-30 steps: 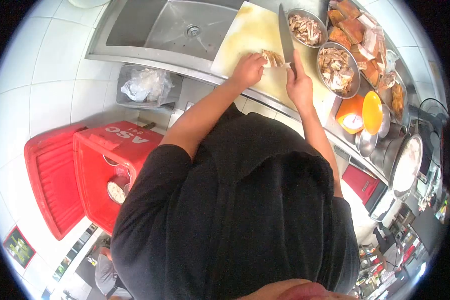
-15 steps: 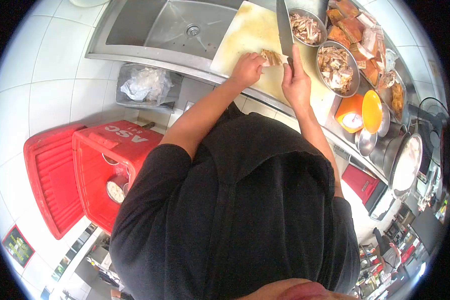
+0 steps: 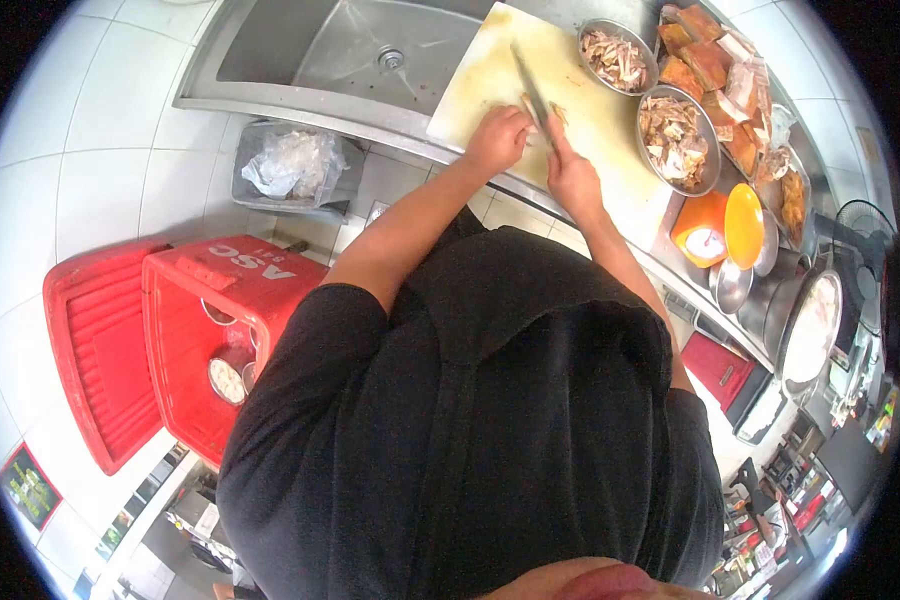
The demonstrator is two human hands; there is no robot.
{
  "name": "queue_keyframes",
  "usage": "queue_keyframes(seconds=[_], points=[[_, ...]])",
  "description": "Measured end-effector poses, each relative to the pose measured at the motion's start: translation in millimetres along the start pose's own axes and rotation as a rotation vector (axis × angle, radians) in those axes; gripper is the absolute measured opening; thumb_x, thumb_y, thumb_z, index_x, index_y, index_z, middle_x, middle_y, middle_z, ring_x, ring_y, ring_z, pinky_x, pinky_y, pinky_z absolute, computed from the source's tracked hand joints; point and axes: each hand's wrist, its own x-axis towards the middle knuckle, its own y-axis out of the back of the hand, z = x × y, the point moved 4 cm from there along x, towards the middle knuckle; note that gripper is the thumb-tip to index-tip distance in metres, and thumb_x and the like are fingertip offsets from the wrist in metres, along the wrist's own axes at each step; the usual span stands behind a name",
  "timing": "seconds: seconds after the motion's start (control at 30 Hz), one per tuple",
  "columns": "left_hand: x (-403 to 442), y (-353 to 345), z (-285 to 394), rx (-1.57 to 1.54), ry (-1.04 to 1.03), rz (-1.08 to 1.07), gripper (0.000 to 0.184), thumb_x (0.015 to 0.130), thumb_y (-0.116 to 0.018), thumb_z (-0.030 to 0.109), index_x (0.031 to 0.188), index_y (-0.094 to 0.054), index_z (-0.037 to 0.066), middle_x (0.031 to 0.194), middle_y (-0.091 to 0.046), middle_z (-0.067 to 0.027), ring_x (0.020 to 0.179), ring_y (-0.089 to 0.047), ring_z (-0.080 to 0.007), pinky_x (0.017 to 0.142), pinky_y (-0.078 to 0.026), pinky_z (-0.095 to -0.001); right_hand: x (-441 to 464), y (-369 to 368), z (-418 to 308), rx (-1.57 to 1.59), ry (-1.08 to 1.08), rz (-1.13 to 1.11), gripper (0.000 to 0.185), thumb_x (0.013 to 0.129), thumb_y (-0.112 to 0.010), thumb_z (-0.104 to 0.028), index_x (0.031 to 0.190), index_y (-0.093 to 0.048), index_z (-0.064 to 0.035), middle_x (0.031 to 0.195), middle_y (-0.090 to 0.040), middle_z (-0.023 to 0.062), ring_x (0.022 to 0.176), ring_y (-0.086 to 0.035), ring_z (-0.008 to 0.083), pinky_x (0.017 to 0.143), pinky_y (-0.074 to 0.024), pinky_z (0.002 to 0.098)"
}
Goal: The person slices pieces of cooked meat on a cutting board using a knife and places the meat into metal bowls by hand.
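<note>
Seen from the head camera, a person's right hand grips a knife, its blade slanting over a pale cutting board. The left hand curls just beside it; whether those fingers pinch anything cannot be told. Meat slivers lie beside the blade, near two metal bowls of chopped meat.

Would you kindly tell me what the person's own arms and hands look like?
The left hand and right hand wear no gloves, and no watch or bracelet shows at either wrist. The forearms are uncovered below loose black sleeves, which end near the elbows and show no markings.
</note>
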Motion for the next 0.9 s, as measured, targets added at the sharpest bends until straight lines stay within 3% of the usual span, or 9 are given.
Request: queue_keyframes(seconds=[0.13, 0.23, 0.33, 0.43, 0.53, 0.63, 0.73, 0.83, 0.9], points=[[-9, 2, -4, 0.011, 0.044, -0.032, 0.008, 0.085, -0.069, 0.003, 0.092, -0.071, 0.004, 0.093, -0.068, -0.0161, 0.093, -0.065, -0.0399, 0.084, -0.052, -0.0506, -1, 2, 5, 0.09, 0.049, 0.086, 0.07, 0.099, -0.063, -0.012, 0.163, -0.039, -0.0247, 0.097, -0.074, 0.0287, 0.085, -0.073, 0.0459, 0.077, -0.0581, 0.0531], [-4, 2, -5, 0.002, 0.024, -0.014, 0.009, 0.084, -0.069, 0.002, 0.092, -0.072, 0.005, 0.091, -0.067, -0.0156, 0.091, -0.065, -0.0397, 0.083, -0.053, -0.0502, -11, 25, -12, 0.228, 0.221, 0.34, 0.074, 0.097, -0.061, -0.014, 0.165, -0.034, -0.0269, 0.092, -0.073, 0.0277, 0.081, -0.073, 0.0451, 0.075, -0.0581, 0.0556], [-4, 2, -5, -0.004, 0.009, 0.004, 0.012, 0.083, -0.068, 0.003, 0.094, -0.073, 0.005, 0.091, -0.067, -0.0151, 0.089, -0.066, -0.0393, 0.081, -0.054, -0.0498, -15, 32, -27, 0.255, 0.254, 0.402, 0.074, 0.097, -0.062, -0.013, 0.165, -0.034, -0.0257, 0.091, -0.073, 0.0268, 0.078, -0.072, 0.0458, 0.074, -0.0583, 0.0542], [-4, 0, -3, -0.01, 0.017, -0.006, 0.01, 0.085, -0.068, 0.003, 0.094, -0.072, 0.004, 0.093, -0.07, -0.0165, 0.092, -0.066, -0.0402, 0.084, -0.054, -0.0493, -4, -6, -6, -0.025, -0.07, -0.088, 0.067, 0.101, -0.061, -0.012, 0.163, -0.039, -0.0211, 0.106, -0.074, 0.0281, 0.093, -0.074, 0.0449, 0.081, -0.0591, 0.0506], [-11, 2, -6, 0.017, 0.038, -0.03, 0.009, 0.085, -0.067, 0.003, 0.093, -0.072, 0.003, 0.093, -0.07, -0.0165, 0.092, -0.066, -0.0399, 0.084, -0.054, -0.0491, -4, -9, -2, 0.039, 0.121, 0.136, 0.075, 0.098, -0.061, -0.012, 0.165, -0.034, -0.0269, 0.084, -0.072, 0.0273, 0.073, -0.071, 0.0454, 0.07, -0.057, 0.0539], [-4, 5, -4, 0.011, 0.029, -0.026, 0.009, 0.086, -0.066, 0.003, 0.092, -0.072, 0.003, 0.092, -0.07, -0.0164, 0.092, -0.066, -0.0396, 0.084, -0.054, -0.0488, -14, 21, -25, 0.163, 0.178, 0.271, 0.074, 0.097, -0.06, -0.012, 0.165, -0.034, -0.0268, 0.081, -0.071, 0.0283, 0.073, -0.071, 0.0452, 0.07, -0.0568, 0.0552], [-10, 7, 0, -0.017, 0.046, 0.003, 0.01, 0.086, -0.066, 0.004, 0.093, -0.073, 0.003, 0.092, -0.07, -0.0168, 0.091, -0.067, -0.0392, 0.084, -0.054, -0.0486, -10, -1, -12, 0.105, 0.19, 0.227, 0.074, 0.097, -0.062, -0.012, 0.164, -0.036, -0.0268, 0.084, -0.072, 0.0268, 0.073, -0.071, 0.0449, 0.07, -0.0575, 0.055], [-7, 16, -4, -0.009, 0.078, 0.016, 0.009, 0.087, -0.067, 0.003, 0.094, -0.073, 0.003, 0.092, -0.069, -0.0169, 0.091, -0.067, -0.0387, 0.083, -0.055, -0.0476, 1, -7, -5, -0.011, 0.072, 0.029, 0.072, 0.097, -0.063, -0.011, 0.163, -0.038, -0.0259, 0.087, -0.072, 0.027, 0.074, -0.072, 0.044, 0.069, -0.0581, 0.0535], [-15, 20, -3, -0.042, 0.094, 0.079, 0.008, 0.087, -0.068, 0.003, 0.094, -0.072, 0.003, 0.092, -0.069, -0.0168, 0.092, -0.067, -0.0384, 0.083, -0.055, -0.0467, -8, 6, -18, 0.111, 0.175, 0.192, 0.071, 0.098, -0.062, -0.012, 0.163, -0.039, -0.0264, 0.088, -0.072, 0.028, 0.075, -0.071, 0.0449, 0.07, -0.0581, 0.0544]])
